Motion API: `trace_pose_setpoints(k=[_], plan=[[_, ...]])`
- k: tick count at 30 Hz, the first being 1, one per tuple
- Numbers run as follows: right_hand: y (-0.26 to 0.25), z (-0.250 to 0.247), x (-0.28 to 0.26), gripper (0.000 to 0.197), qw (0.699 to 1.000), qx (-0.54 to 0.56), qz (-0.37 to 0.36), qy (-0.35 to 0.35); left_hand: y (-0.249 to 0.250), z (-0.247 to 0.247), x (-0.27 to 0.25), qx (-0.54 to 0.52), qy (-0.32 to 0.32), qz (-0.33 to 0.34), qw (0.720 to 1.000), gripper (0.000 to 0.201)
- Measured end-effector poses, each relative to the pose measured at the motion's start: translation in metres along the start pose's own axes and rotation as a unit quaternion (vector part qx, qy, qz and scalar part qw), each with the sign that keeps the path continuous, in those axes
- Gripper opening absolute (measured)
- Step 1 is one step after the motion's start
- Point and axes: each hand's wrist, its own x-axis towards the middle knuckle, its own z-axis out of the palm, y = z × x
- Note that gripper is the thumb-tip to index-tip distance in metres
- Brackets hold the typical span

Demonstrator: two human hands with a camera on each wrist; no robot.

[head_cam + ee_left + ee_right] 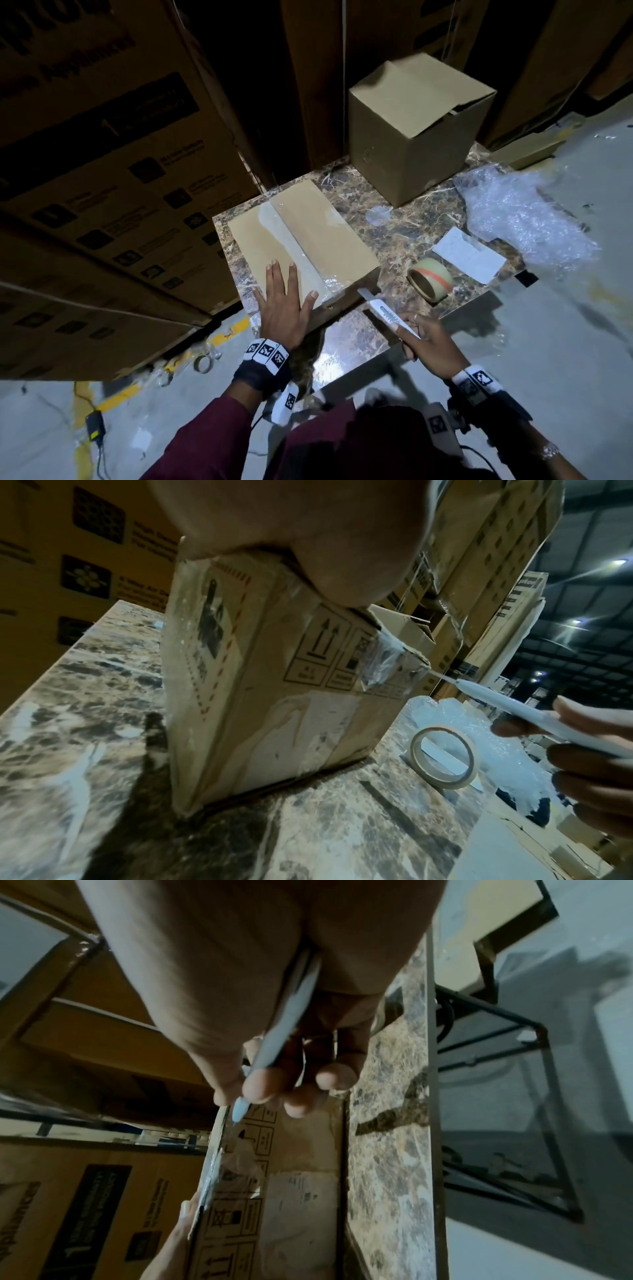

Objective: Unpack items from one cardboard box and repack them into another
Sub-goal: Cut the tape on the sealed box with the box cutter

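A sealed cardboard box lies on the marble-patterned table, its top seam covered by a strip of clear tape. The left hand rests flat on the near end of that box, fingers straight and spread, pressing down on the lid. The right hand hovers just off the box's near right corner, its fingers curled around a white utility knife. In the left wrist view the knife's blade tip touches the taped upper corner of the box. Printed handling symbols and a pale label show on the box's near side.

Beyond the sealed box, at the table's far side, stands a second cardboard box, taller, with its top flaps loosely folded and partly open. To the right of the sealed box sits a roll of tape on its edge. Farther right of the sealed box lie a white paper sheet and a crumpled sheet of bubble wrap that overhangs the table's right edge. Large printed cartons are stacked to the left of the sealed box.
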Motion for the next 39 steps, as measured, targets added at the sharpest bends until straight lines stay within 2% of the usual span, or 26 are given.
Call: trace_pose_setpoints(k=[6,13,24,30,39], plan=[[-0.002,0.001,0.006,0.010,1.000,0.011,-0.015,0.008,-0.002,0.004,-0.015,-0.024,0.017,0.022,0.999,0.075],[0.005,0.010,0.011,0.015,0.999,0.003,-0.032,0.020,-0.008,0.006,-0.024,-0.047,0.029,0.065,0.996,0.077],[-0.007,0.004,0.011,0.015,0.998,-0.006,-0.037,0.048,-0.012,0.010,-0.022,-0.040,0.036,0.064,0.996,0.077],[-0.004,0.010,0.004,0.015,0.998,-0.031,-0.046,0.019,-0.014,0.010,-0.027,-0.042,0.036,0.072,0.996,0.079],[-0.012,0.002,0.010,0.012,0.998,-0.048,-0.044,0.017,-0.024,0.015,-0.045,-0.047,0.052,0.091,0.993,0.074]])
